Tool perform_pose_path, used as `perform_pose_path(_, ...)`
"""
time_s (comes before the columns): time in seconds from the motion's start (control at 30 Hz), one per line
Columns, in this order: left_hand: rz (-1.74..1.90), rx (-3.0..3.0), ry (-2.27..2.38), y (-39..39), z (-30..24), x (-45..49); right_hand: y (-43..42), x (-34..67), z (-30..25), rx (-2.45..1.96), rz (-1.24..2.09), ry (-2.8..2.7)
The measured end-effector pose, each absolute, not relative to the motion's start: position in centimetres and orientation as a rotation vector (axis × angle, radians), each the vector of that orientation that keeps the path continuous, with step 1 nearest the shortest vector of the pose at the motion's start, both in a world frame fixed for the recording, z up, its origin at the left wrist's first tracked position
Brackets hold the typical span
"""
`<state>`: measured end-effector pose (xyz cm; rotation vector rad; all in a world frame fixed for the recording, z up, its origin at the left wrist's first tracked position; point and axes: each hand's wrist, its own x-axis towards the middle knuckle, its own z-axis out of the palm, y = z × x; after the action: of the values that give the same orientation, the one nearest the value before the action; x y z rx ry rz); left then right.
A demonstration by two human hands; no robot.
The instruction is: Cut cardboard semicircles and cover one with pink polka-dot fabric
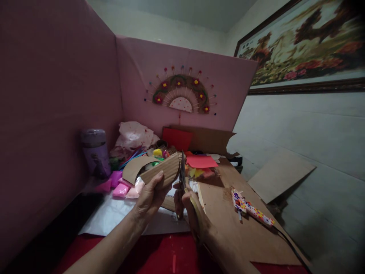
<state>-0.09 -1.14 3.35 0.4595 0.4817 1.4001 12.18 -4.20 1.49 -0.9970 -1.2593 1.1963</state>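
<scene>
My left hand (149, 196) is closed on a curved piece of brown corrugated cardboard (161, 172), thumb on top, holding it up over the table. My right hand (189, 207) grips a pair of scissors (182, 171) with yellowish handles; the blades point up and bite into the right edge of the cardboard piece. A second, paler cardboard offcut (134, 167) curls behind the held piece. Both hands work above a white sheet (114, 215) and a flat brown cardboard sheet (228, 213).
A patterned glue gun (251, 209) lies on the brown sheet. Pink clay packets (118, 186), a purple bottle (95, 152), coloured papers (201, 161) and craft clutter crowd the back. A pink board backdrop with a decorated fan (181, 95) stands behind. A cardboard panel (281, 175) leans at the right wall.
</scene>
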Motion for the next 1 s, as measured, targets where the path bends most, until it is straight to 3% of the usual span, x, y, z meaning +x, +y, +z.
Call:
perform_pose_path(0.63,1.451,0.485,0.553,-1.4,3.1,0.4,-4.3,12.5,0.5,-1.02,1.392,-1.064)
perform_pose_path(1.0,1.473,0.561,0.57,-0.7,2.7,-0.2,-4.7,12.6,0.2,-1.018,1.32,-1.12)
